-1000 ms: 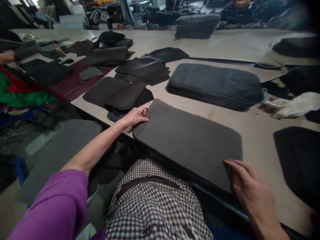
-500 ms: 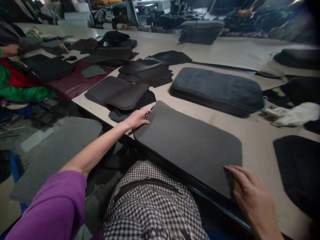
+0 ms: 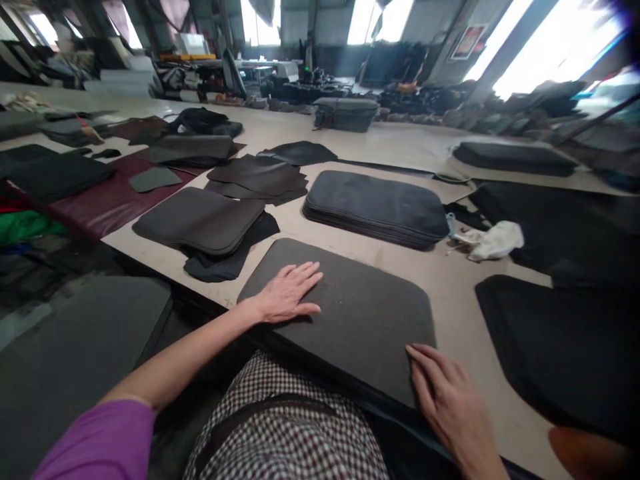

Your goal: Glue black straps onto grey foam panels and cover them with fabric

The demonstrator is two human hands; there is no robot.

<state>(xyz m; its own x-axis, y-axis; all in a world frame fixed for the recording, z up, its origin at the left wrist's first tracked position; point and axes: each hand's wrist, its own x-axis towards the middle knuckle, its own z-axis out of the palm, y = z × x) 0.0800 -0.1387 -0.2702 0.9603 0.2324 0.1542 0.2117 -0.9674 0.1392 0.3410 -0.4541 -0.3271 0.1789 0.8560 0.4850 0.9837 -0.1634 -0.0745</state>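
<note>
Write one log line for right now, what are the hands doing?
left hand: spread on dark panel | right hand: at panel's right end | beyond panel: dark stack

The left arm [image 3: 193, 363] reaches forward and inward from the lower left of the view, sleeved in purple above a bare forearm. The left wrist [image 3: 254, 309] is nearly in line with the forearm. The left hand [image 3: 287, 293] lies palm down, flat, with the fingers [image 3: 304, 272] extended and the thumb [image 3: 306, 309] set apart from them. The right hand [image 3: 453, 400] is at the lower right, back uppermost, fingers slightly bent and directed forward and inward. Whether the right fingers and thumb are pinched together cannot be determined. The hands are well apart.
</note>
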